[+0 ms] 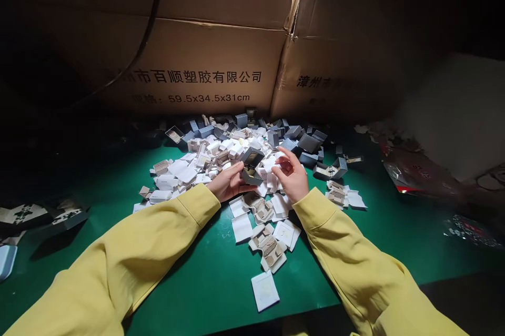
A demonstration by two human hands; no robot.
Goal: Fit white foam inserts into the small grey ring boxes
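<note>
My left hand [226, 182] grips a small dark grey hinged box [252, 158] with its lid raised and something pale inside. Just to the right, my right hand [294, 178] is closed in a pinch, thumb and forefinger at a white folded card piece [271, 161]. Around and beneath both hands spreads a heap of white card inserts [183, 172], some flat and some folded. A few opened inserts [268, 246] lie nearer to me, and one square white card [265, 291] rests by itself close to the front edge.
More dark grey boxes [310, 144] are piled behind the heap. Large cardboard cartons [213, 52] stand along the back of the green table [189, 278]. At the right lie a red plastic bag [410, 173] and a clear bag of small parts [473, 231]. Open boxes [65, 215] sit at the left.
</note>
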